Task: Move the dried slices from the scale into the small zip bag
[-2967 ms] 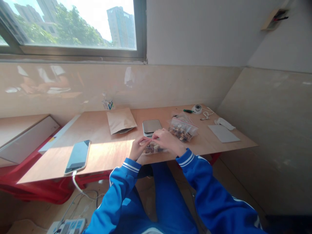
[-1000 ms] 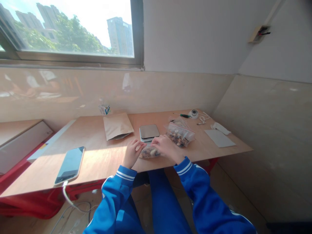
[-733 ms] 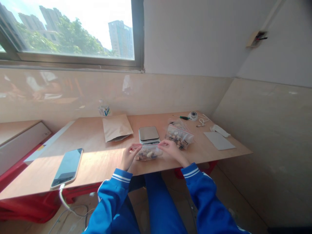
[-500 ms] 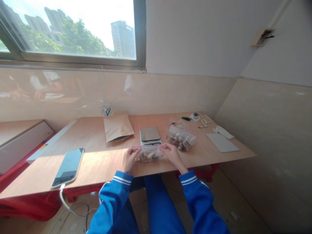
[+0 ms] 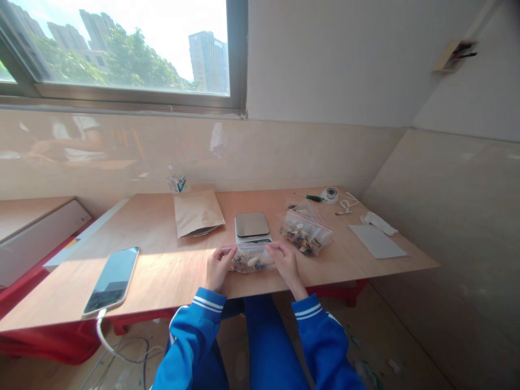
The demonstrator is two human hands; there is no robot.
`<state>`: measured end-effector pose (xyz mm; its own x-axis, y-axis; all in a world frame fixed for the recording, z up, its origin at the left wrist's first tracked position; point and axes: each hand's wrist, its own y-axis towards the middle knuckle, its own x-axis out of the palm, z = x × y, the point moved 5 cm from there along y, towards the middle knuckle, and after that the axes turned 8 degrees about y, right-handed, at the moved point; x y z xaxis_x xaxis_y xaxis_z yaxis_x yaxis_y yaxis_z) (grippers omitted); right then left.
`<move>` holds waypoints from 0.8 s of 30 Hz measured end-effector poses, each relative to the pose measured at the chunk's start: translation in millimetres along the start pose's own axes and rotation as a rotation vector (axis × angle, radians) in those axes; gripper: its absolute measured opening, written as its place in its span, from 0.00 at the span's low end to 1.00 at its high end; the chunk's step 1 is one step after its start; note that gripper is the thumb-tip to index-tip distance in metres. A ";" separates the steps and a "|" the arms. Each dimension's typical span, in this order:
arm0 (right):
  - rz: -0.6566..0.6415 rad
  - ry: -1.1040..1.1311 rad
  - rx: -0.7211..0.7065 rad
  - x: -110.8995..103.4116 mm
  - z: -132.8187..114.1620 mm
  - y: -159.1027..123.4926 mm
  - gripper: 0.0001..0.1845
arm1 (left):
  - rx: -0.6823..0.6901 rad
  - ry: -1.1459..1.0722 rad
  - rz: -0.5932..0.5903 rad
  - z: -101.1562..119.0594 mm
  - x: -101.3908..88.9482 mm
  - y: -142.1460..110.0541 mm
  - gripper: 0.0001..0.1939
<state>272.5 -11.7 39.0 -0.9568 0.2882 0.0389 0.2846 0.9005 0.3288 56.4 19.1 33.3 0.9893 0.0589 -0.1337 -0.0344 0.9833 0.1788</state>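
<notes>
A clear zip bag (image 5: 251,259) with dried brown and pale pieces inside is at the near edge of the table, its pinkish seal strip toward the scale. My left hand (image 5: 219,266) pinches the strip's left end, and my right hand (image 5: 284,262) pinches its right end. Just beyond the bag sits a kitchen scale (image 5: 252,225) with a bare plate, its display partly covered by the bag. To the right of the scale lie more filled zip bags (image 5: 305,234), overlapping each other. A brown paper pouch (image 5: 199,213) lies to the left, its mouth slightly parted.
A phone (image 5: 111,280) with a white cable lies at the left front. Along the back are a plastic bottle (image 5: 176,181), a green-handled screwdriver (image 5: 314,198) and a round white camera (image 5: 330,195). White paper (image 5: 377,241) and a crumpled tissue (image 5: 379,222) lie at the right.
My right hand has shifted slightly inward along the seal strip, and both hands still pinch the bag. The view has turned a little; the other objects stay in place.
</notes>
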 end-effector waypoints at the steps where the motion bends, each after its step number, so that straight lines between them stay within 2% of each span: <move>1: 0.010 0.024 0.020 1.0 2.4 -0.4 0.14 | 0.002 -0.006 0.008 -0.1 1.2 -0.2 0.17; 5: 0.018 0.119 0.097 7.3 11.7 -3.1 0.16 | 0.008 -0.029 -0.007 -1.4 6.6 -0.9 0.18; 12: 0.017 0.207 0.135 15.4 23.5 -5.1 0.16 | 0.002 -0.038 -0.009 -1.6 6.4 -2.4 0.15; 24: 0.033 0.200 0.162 20.1 15.6 -4.7 0.16 | -0.031 -0.055 -0.007 -0.1 7.7 -3.9 0.14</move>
<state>252.9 -5.1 23.5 -0.9349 0.2629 0.2384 0.3066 0.9366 0.1694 64.1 15.7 31.4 0.9958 0.0435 -0.0805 -0.0313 0.9886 0.1475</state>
